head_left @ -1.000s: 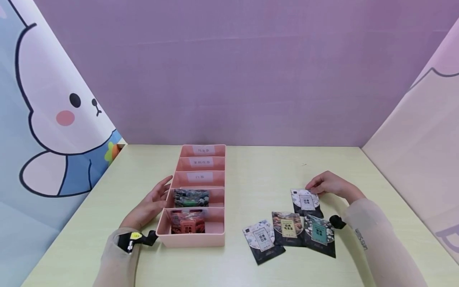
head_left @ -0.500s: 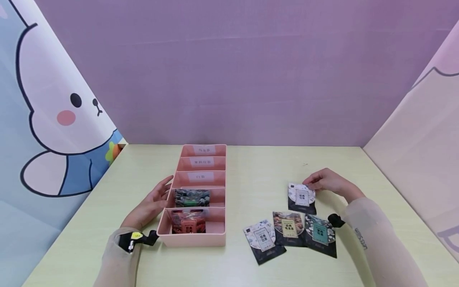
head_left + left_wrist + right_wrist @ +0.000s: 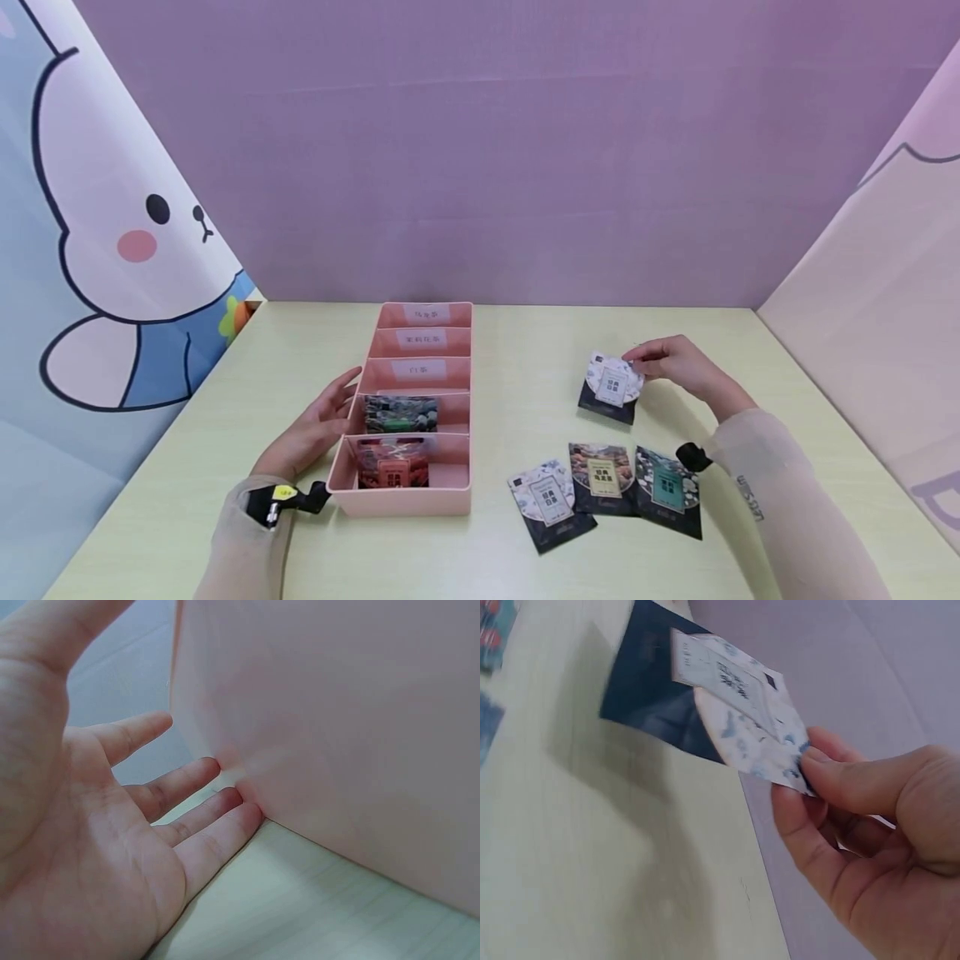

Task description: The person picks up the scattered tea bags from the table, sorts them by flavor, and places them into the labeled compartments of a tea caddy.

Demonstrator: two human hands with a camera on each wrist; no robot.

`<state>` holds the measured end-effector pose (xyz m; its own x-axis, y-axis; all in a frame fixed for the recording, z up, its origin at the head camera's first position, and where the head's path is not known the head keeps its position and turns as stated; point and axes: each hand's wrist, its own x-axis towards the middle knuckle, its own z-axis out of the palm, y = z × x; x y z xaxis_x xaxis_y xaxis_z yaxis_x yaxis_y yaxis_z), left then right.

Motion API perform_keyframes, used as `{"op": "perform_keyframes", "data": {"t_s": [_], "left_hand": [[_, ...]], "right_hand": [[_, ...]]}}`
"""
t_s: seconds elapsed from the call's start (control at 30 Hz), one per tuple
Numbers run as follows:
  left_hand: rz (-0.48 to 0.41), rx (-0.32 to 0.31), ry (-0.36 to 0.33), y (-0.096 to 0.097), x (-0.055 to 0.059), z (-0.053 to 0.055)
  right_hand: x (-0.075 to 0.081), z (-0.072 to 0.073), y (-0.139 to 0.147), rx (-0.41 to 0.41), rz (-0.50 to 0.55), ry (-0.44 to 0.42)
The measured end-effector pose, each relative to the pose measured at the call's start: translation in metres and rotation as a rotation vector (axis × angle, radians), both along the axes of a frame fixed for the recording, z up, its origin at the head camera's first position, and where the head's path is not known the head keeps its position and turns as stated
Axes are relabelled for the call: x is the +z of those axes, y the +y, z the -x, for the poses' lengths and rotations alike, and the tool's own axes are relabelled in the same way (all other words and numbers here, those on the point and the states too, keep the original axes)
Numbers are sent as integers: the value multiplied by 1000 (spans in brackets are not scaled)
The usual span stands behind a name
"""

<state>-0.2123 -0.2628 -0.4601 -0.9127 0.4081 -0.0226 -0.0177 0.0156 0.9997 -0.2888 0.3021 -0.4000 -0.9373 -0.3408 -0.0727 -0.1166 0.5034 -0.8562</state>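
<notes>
Head view: the right hand [image 3: 678, 367] pinches a white-and-black packet [image 3: 611, 388] by its far right corner, thumb against fingers, and holds it above the table [image 3: 517, 575], left of the hand. Nearer, 3 packets [image 3: 602, 480] lie flat. The left hand [image 3: 313, 427], thumb and forefinger spread from the rest, touches the left side of a pink box [image 3: 399, 502]; its 2 nearest compartments hold a red packet [image 3: 393, 463] and a green packet [image 3: 401, 414].

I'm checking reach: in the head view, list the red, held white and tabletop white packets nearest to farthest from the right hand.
1. Held white packet, in the right hand.
2. Tabletop white packet, leftmost loose one.
3. Red packet, farther left, in the pink box.
</notes>
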Motion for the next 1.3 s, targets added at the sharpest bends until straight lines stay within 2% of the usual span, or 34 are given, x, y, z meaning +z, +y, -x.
{"op": "perform_keyframes", "data": {"t_s": [0.2,0.37,0.87,1.3], "left_hand": [[-5,-8,13,-1,-1,0],[-4,-13,26,-1,0,-1],[-2,-17,30,-1,0,-2],[9,-5,10,0,3,-3]], "right_hand": [[6,-1,-11,-70,45,22],[15,-2,-23,-99,95,59],[42,-2,-63,-101,141,119],[54,2,-102,-94,233,89]]}}
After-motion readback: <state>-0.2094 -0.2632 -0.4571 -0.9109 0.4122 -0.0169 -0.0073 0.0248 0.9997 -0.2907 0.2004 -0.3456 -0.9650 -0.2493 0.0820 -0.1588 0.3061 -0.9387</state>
